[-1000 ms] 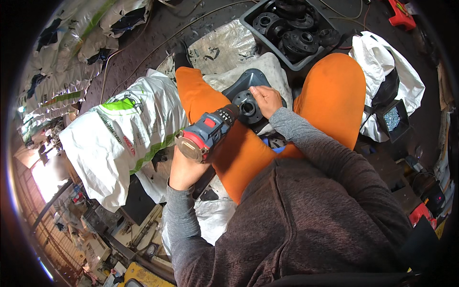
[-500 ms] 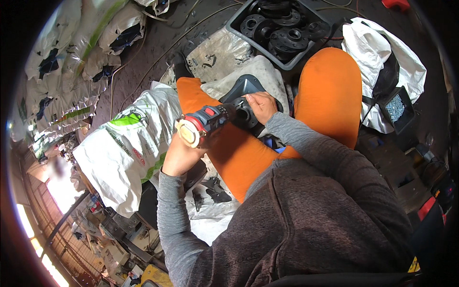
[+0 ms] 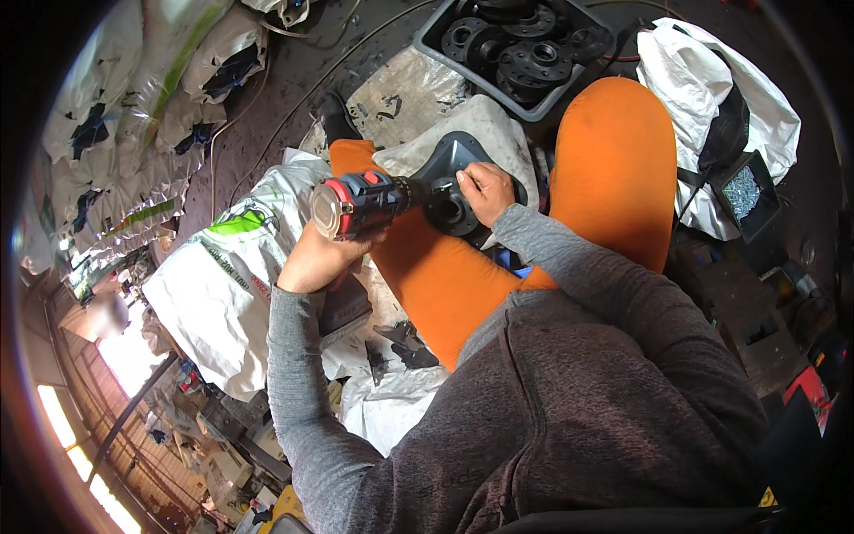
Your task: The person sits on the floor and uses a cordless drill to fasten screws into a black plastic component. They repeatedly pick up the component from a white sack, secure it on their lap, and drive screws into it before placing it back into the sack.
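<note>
The left hand [image 3: 322, 256] is closed around the grip of a grey, black and red cordless power drill [image 3: 360, 203]. The right hand [image 3: 487, 192] is partly curled, with thumb and forefinger drawn together at the upper right side of a black, round, flanged part with a raised central ring [image 3: 454, 214]. Whether these fingers pinch a small item cannot be told.

The part lies between the legs, at the near end of a smooth, dark-grey, tray-like piece [image 3: 458, 151]. Governing relation: the drill's long axis runs left to right, rising slightly, with the chuck end toward the right fingertips. The part lies to the right of the left hand and just below and left of the right hand; the right hand is nearer. Contact between the drill's tip and the part cannot be confirmed.

Beyond the tray-like piece's far edge, a grey rectangular plastic bin [image 3: 535, 115] contains similar black flanged parts [image 3: 534, 64].
</note>
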Tool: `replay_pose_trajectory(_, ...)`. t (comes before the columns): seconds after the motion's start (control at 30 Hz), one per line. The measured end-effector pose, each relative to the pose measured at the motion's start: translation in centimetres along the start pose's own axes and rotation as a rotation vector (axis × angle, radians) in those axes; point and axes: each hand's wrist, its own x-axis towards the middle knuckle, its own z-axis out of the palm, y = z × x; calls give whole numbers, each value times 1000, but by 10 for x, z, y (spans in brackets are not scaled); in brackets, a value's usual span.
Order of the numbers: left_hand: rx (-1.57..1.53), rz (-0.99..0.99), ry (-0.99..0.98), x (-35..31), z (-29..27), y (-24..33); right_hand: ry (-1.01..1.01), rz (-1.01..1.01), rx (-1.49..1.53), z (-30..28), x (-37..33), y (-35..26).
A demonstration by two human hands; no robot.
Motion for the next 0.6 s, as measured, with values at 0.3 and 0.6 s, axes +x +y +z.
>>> replay_pose_trajectory(0.3, 378, 141, 94, -14, 17, -7, 16, -28, 33, 1, 1, 2)
replay_pose_trajectory(0.6, 542, 104, 36, -19, 31, 20, -10, -9, 51, -1, -1, 3)
